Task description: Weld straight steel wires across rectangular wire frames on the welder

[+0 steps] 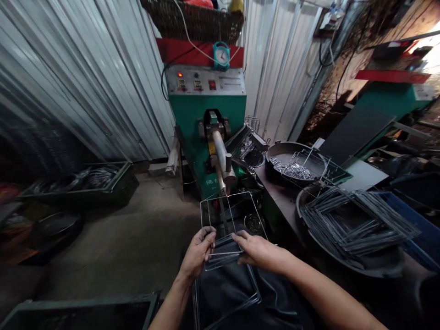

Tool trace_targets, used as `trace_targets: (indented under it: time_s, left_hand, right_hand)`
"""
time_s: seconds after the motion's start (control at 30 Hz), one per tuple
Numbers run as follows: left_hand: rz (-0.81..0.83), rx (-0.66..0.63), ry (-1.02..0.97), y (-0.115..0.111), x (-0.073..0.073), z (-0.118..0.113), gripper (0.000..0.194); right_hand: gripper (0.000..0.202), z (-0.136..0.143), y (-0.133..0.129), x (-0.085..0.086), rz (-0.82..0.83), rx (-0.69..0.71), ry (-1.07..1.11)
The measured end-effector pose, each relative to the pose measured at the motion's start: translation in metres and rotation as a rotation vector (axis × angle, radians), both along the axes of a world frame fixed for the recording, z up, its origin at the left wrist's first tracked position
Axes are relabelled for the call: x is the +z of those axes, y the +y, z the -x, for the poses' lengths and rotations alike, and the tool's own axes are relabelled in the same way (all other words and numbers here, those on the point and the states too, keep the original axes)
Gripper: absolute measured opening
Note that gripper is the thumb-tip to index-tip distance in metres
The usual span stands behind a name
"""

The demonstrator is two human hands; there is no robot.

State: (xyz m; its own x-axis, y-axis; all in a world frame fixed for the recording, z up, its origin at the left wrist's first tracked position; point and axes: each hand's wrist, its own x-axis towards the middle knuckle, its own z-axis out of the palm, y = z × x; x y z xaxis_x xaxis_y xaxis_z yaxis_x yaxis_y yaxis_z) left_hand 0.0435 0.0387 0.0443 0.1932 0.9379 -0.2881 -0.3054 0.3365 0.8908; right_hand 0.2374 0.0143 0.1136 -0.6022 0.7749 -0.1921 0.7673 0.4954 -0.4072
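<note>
A rectangular wire frame with a wire across its middle is held in front of me, its far edge at the electrode tips of a green machine. My left hand is closed, thumb against fingers, on the left side of the frame. Around the middle wire and right part, my right hand is closed too, its fingertips partly hidden. More wire frames lie below on the dark cloth over my lap. Whether the tips touch the wire, I cannot tell.
The green machine carries a lit red lamp and a small clock. At right, one round pan holds stacked wire frames, another short metal pieces. Crates stand on the left floor. Another green machine is at right.
</note>
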Motion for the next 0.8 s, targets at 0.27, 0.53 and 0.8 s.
trace_targets:
  time_s: [0.27,0.53,0.8]
  left_hand:
    - [0.018,-0.076,0.034,0.002,-0.002,0.001,0.033]
    - [-0.087,-0.003,0.034,0.059,0.012,0.002,0.030]
    - [-0.108,0.056,-0.012,0.157,0.027,0.009,0.037]
  right_hand:
    - [0.068,-0.003,-0.001,-0.012,-0.051,-0.008,0.031]
    - [0.014,-0.044,0.041,-0.025,-0.195,-0.221,0.264]
    - [0.015,-0.033,0.140,-0.038,-0.468,-0.297,0.518]
